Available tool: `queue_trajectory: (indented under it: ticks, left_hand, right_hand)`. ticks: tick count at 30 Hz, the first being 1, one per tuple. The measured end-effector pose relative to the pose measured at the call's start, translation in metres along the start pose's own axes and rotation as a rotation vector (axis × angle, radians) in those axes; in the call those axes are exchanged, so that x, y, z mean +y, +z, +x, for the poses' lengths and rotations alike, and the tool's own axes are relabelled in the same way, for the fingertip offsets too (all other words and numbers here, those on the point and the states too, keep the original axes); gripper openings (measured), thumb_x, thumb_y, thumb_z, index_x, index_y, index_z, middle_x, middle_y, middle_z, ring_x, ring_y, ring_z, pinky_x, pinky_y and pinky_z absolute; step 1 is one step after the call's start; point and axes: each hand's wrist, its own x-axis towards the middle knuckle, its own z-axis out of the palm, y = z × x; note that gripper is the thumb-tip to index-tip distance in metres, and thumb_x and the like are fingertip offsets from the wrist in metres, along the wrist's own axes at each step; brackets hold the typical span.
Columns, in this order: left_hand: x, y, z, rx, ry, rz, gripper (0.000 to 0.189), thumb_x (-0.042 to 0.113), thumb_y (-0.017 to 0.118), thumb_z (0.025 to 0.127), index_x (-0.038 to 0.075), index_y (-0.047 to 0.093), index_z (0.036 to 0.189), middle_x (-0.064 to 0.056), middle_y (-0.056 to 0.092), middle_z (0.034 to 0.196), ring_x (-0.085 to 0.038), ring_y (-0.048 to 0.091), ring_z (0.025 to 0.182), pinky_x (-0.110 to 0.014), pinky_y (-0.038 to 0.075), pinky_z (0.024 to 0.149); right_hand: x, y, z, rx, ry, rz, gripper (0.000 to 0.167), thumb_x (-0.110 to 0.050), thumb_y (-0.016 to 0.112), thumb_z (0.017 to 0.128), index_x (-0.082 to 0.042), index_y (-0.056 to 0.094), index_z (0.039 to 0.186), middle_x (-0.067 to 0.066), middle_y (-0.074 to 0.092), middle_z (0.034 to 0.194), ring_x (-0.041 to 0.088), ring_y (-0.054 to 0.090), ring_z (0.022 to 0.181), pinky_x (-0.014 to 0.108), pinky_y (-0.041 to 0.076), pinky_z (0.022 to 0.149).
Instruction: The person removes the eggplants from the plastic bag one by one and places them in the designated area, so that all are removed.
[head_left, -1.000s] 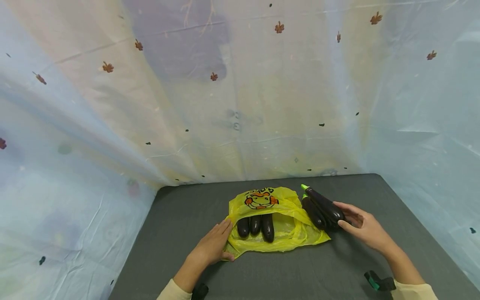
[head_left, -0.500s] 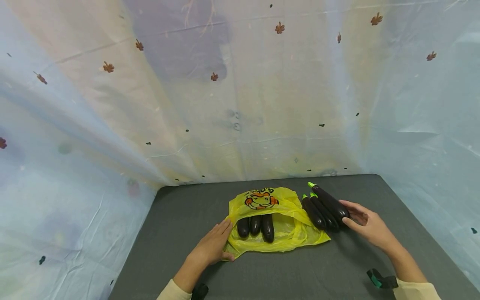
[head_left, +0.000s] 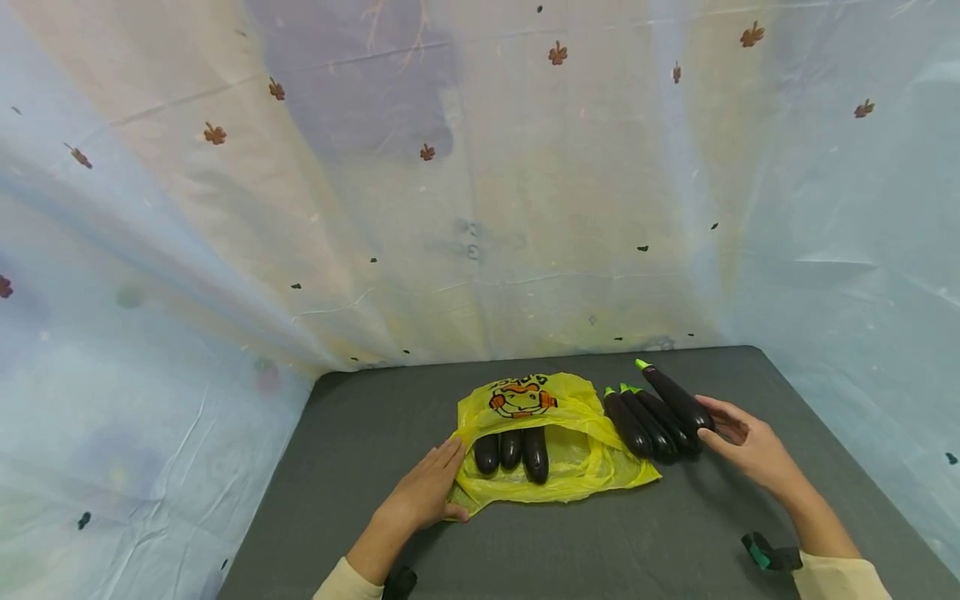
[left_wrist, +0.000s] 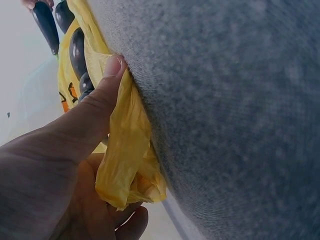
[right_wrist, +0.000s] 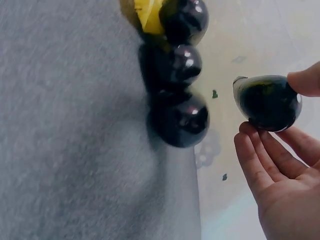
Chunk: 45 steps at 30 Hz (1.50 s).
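Note:
A yellow plastic bag (head_left: 570, 479) with a printed cartoon lies on the table, its mouth facing me. Three dark eggplants (head_left: 536, 457) show inside it. My left hand (head_left: 426, 492) rests at the bag's left edge, fingers straight and thumb spread; the left wrist view shows the thumb (left_wrist: 100, 97) pressing the plastic near the table. My right hand (head_left: 750, 450) pinches an eggplant (head_left: 675, 398) with a green stem end, between thumb and fingertips. It hangs above the table in the right wrist view. Beside the bag, three more eggplants (head_left: 628, 427) lie in a row.
A dark grey table (head_left: 360, 417) carries everything. Patterned plastic sheeting (head_left: 480, 208) rises behind it and on both sides. A black strap (head_left: 768, 554) with a green patch sits at my right wrist.
My right hand has moved rightward with the held eggplant. More of the eggplants lying beneath it now show. The left hand and the bag have stayed put.

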Motion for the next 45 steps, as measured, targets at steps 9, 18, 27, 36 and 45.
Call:
queue_trajectory:
  ticks: [9, 18, 27, 36, 45]
  left_hand:
    - [0.001, -0.002, -0.001, -0.002, 0.002, 0.005, 0.11, 0.049, 0.089, 0.084, -0.003, 0.036, 0.165, -0.02, 0.031, 0.173, -0.037, 0.03, 0.161, -0.051, 0.027, 0.131]
    - [0.002, -0.002, 0.0, -0.003, -0.005, -0.003, 0.109, 0.047, 0.09, 0.083, -0.003, 0.037, 0.165, -0.02, 0.032, 0.173, -0.037, 0.03, 0.161, -0.051, 0.027, 0.131]
    - [0.0, 0.0, 0.001, -0.002, -0.008, 0.012, 0.11, 0.049, 0.089, 0.083, -0.002, 0.037, 0.165, -0.019, 0.032, 0.173, -0.035, 0.031, 0.161, -0.05, 0.027, 0.132]
    - [0.0, 0.001, 0.001, 0.002, -0.008, 0.029, 0.11, 0.048, 0.09, 0.083, -0.003, 0.037, 0.165, -0.019, 0.033, 0.173, -0.035, 0.031, 0.161, -0.05, 0.028, 0.131]
    - [0.003, -0.004, 0.0, -0.004, -0.006, 0.024, 0.11, 0.048, 0.09, 0.083, -0.004, 0.037, 0.164, -0.02, 0.033, 0.173, -0.035, 0.031, 0.16, -0.051, 0.028, 0.131]
  right_hand:
    - [0.015, -0.005, -0.001, 0.006, 0.035, -0.053, 0.059, -0.018, 0.071, 0.107, 0.005, 0.049, 0.157, 0.037, 0.05, 0.151, -0.032, 0.034, 0.116, -0.005, 0.039, 0.092]
    - [0.027, -0.007, -0.001, -0.008, 0.071, -0.126, 0.059, -0.021, 0.072, 0.106, 0.003, 0.051, 0.157, 0.036, 0.053, 0.15, -0.031, 0.033, 0.111, -0.004, 0.039, 0.087]
    - [0.032, -0.009, 0.002, -0.038, 0.095, -0.136, 0.058, -0.025, 0.069, 0.108, 0.004, 0.051, 0.156, 0.036, 0.051, 0.152, -0.015, 0.051, 0.119, -0.004, 0.039, 0.086]
    - [0.039, -0.011, 0.004, -0.083, 0.13, -0.157, 0.059, -0.027, 0.066, 0.11, 0.006, 0.049, 0.156, 0.04, 0.047, 0.153, 0.061, 0.051, 0.135, 0.012, 0.054, 0.093]
    - [0.046, -0.01, 0.005, -0.107, 0.124, -0.183, 0.057, -0.021, 0.067, 0.109, 0.008, 0.049, 0.155, 0.042, 0.048, 0.152, 0.06, 0.055, 0.132, 0.062, 0.055, 0.099]
